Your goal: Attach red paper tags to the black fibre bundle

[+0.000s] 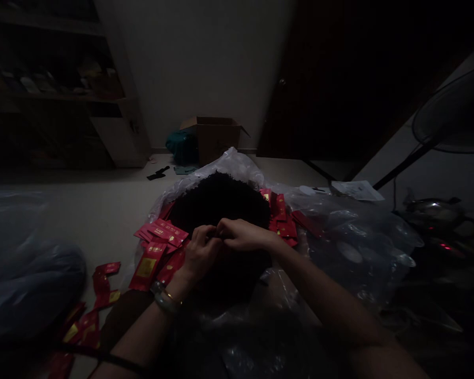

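My left hand [199, 251] and my right hand [240, 234] meet at the fingertips, both closed in a pinch. Whatever lies between the fingers is too small and dark to make out. Right behind them rises a black heap of loose, ragged-edged bits [221, 197], inside a clear plastic bag [235, 159] that spreads around it. Red packets with gold labels [148, 266] lie at the heap's left side, close to my left wrist. More red packets [280, 213] rest along its right side.
Loose red packets [101, 284] are scattered on the floor at the left. An open cardboard box [217, 139] and a teal bag [183, 147] stand by the wall. Clear plastic [351, 237] covers the right, near a shiny kettle [434, 205] and a fan [450, 113].
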`<action>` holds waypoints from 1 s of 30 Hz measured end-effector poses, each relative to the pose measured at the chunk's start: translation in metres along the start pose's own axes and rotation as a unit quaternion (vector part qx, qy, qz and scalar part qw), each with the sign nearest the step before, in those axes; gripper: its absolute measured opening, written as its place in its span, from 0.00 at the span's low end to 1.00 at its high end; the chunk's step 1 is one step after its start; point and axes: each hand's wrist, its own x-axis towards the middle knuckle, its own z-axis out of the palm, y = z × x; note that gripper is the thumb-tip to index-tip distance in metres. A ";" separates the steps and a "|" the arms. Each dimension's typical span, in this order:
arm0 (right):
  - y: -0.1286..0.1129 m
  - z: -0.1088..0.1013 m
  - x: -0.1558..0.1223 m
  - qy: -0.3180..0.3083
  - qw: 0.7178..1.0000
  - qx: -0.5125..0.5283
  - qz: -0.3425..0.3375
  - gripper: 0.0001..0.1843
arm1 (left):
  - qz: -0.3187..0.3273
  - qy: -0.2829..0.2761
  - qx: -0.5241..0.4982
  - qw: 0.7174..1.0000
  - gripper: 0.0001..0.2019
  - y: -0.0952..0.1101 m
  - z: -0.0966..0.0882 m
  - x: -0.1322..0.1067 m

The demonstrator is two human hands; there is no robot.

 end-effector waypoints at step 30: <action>0.002 0.024 -0.014 -0.042 0.969 -0.243 0.011 0.11 | 0.092 -0.124 -0.033 0.987 0.06 -0.005 -0.013 0.015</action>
